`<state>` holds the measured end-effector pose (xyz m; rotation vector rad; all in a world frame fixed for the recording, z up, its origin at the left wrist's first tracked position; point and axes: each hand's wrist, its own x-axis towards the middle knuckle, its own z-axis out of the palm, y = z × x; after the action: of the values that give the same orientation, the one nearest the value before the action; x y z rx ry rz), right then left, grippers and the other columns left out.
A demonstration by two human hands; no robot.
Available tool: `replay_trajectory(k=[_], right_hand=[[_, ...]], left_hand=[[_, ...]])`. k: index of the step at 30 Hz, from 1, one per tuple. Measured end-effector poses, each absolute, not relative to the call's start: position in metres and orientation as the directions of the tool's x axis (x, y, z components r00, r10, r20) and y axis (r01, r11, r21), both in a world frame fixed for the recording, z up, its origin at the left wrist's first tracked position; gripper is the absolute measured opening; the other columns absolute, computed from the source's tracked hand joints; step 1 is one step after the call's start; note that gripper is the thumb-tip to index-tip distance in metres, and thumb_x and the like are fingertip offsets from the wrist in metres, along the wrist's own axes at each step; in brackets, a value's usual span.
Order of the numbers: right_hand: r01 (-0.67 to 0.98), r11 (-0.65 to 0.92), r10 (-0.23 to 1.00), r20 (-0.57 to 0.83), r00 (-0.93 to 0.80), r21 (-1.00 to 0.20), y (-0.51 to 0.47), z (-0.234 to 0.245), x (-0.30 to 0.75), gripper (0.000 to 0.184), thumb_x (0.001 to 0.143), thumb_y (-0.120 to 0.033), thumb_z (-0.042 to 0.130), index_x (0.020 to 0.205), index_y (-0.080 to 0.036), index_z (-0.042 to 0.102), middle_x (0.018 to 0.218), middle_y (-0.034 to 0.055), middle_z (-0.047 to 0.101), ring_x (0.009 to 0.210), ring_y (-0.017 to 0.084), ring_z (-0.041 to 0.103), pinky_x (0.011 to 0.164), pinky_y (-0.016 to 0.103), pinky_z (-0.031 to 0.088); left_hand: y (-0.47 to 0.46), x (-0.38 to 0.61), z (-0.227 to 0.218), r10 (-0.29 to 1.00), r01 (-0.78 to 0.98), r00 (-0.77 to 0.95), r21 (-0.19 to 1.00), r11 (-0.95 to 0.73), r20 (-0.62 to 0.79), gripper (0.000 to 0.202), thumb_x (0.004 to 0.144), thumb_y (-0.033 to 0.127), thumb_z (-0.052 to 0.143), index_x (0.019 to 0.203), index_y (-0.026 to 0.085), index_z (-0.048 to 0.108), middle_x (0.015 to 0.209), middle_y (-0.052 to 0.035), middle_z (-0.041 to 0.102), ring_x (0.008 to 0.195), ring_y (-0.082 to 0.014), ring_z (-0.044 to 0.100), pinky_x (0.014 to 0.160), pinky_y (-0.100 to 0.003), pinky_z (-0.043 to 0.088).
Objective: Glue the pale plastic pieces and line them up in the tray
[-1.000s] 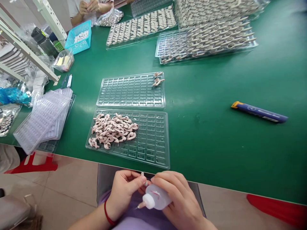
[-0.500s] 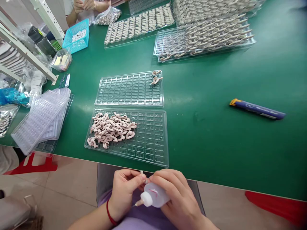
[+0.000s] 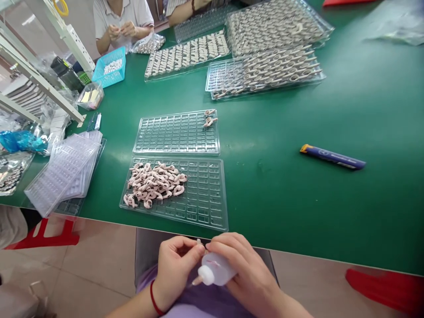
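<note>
At the near edge of the tabletop (image 3: pixel 298 198), over the lap, the right hand (image 3: pixel 247 271) has its grip closed round a small bottle (image 3: pixel 217 270). The left hand (image 3: pixel 174 267) pinches what looks like a pale piece (image 3: pixel 198 242) just beside it.

Occlusions, crops and blur: hands at bottom centre, frame edges

The left hand (image 3: pixel 174 269) pinches a small piece (image 3: pixel 198 242), fingers cover most of it, shape unreadable. The right hand (image 3: pixel 245 269) wraps a bottle (image 3: pixel 215 271), body mostly hidden, nozzle tip too small to tell if it touches. Both forearms are cut by the bottom edge. A seated person (image 3: pixel 121 17) at upper left is cropped at the top edge, as is a second forearm (image 3: pixel 185 6). The clear bag (image 3: pixel 394 26) at upper right is blurred. The red shape (image 3: pixel 387 287) at lower right is cut off. The print on the blue tool (image 3: pixel 333 157) is illegible.
</note>
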<state>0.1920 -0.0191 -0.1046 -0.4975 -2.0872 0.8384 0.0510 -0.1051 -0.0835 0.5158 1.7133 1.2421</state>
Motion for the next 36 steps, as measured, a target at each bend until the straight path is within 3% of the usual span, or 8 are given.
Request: replay_trajectory(k=[5,10,13,17,22,25,29,36], right_hand=[[0.13,0.344,0.812,0.225,-0.538,-0.93,0.016,-0.094,0.222,0.029,0.086,-0.041,0.066,0.107,-0.026,0.053,0.086,0.0017,0.063,0.066,0.014,0.062,0.055,0.021,0.051],[0.274,0.203,0.899,0.068,-0.433,-0.94,0.069,-0.092,0.232,0.046,0.083,-0.064,0.057,0.111,-0.027,0.053,0.094,0.0047,0.067,0.073,0.018,0.065,0.062,0.028,0.056],[0.39,0.223,0.922,0.064,-0.381,-0.894,0.09,-0.095,0.229,0.05,0.081,-0.065,0.057,0.115,-0.028,0.057,0.108,0.0067,0.07,0.09,0.025,0.068,0.076,0.037,0.056],[0.544,0.275,0.927,0.069,-0.369,-0.793,0.1,-0.098,0.233,0.045,0.085,-0.058,0.054,0.119,-0.028,0.059,0.12,0.0053,0.07,0.096,0.029,0.07,0.076,0.039,0.057],[0.528,0.562,0.81,0.295,-0.507,-0.637,0.12,-0.105,0.258,0.046,0.09,-0.038,0.049,0.135,-0.026,0.05,0.132,0.0061,0.064,0.117,0.027,0.063,0.095,0.039,0.053],[0.591,0.624,0.781,0.398,-0.481,-0.511,0.151,-0.112,0.271,0.043,0.091,-0.025,0.04,0.13,-0.021,0.057,0.131,0.0116,0.062,0.123,0.029,0.058,0.103,0.043,0.047],[0.659,0.585,0.807,0.422,-0.413,-0.474,0.188,-0.121,0.272,0.037,0.086,-0.027,0.043,0.112,-0.017,0.068,0.11,0.0176,0.067,0.104,0.036,0.062,0.093,0.055,0.049],[0.689,0.507,0.854,0.407,-0.323,-0.518,0.197,-0.134,0.273,0.034,0.085,-0.032,0.047,0.107,-0.017,0.069,0.092,0.0137,0.063,0.088,0.03,0.06,0.085,0.05,0.052]], left_hand=[[-0.105,0.041,-0.062,0.924,0.521,-0.355,0.85,0.071,0.14,0.004,0.081,0.018,0.073,0.08,0.016,0.076,0.067,-0.0038,0.071,0.061,-0.0133,0.062,0.059,-0.022,0.049],[-0.09,0.034,-0.049,0.887,0.727,-0.214,0.674,-0.136,0.41,0.007,0.083,0.015,0.072,0.09,0.017,0.073,0.071,-0.0027,0.068,0.063,-0.0126,0.06,0.06,-0.022,0.051],[-0.079,0.032,-0.043,0.893,0.737,-0.186,0.659,-0.149,0.41,0.005,0.083,0.016,0.073,0.088,0.017,0.073,0.07,-0.0023,0.068,0.061,-0.0125,0.06,0.057,-0.021,0.05],[-0.067,0.03,-0.037,0.924,0.69,-0.181,0.713,-0.125,0.337,0.005,0.08,0.02,0.077,0.081,0.016,0.074,0.067,-0.0024,0.067,0.058,-0.0117,0.059,0.053,-0.02,0.048],[-0.044,0.02,-0.024,0.968,0.624,-0.172,0.781,-0.038,0.185,0.009,0.076,0.021,0.081,0.073,0.016,0.074,0.064,-0.0013,0.067,0.054,-0.0105,0.057,0.05,-0.019,0.046],[-0.01,0.006,-0.013,0.974,0.683,-0.106,0.727,-0.076,0.202,0.008,0.074,0.019,0.082,0.072,0.017,0.074,0.066,-0.0007,0.068,0.058,-0.0114,0.059,0.055,-0.02,0.047],[0.064,-0.016,-0.005,0.969,0.83,-0.052,0.551,-0.093,0.242,0.006,0.074,0.015,0.08,0.074,0.019,0.076,0.073,-0.0008,0.07,0.066,-0.0131,0.063,0.064,-0.023,0.051],[0.171,-0.038,-0.022,0.981,0.901,-0.038,0.431,-0.048,0.189,0.015,0.082,0.007,0.069,0.082,0.017,0.079,0.086,-0.0066,0.075,0.084,-0.0193,0.069,0.081,-0.029,0.053]])
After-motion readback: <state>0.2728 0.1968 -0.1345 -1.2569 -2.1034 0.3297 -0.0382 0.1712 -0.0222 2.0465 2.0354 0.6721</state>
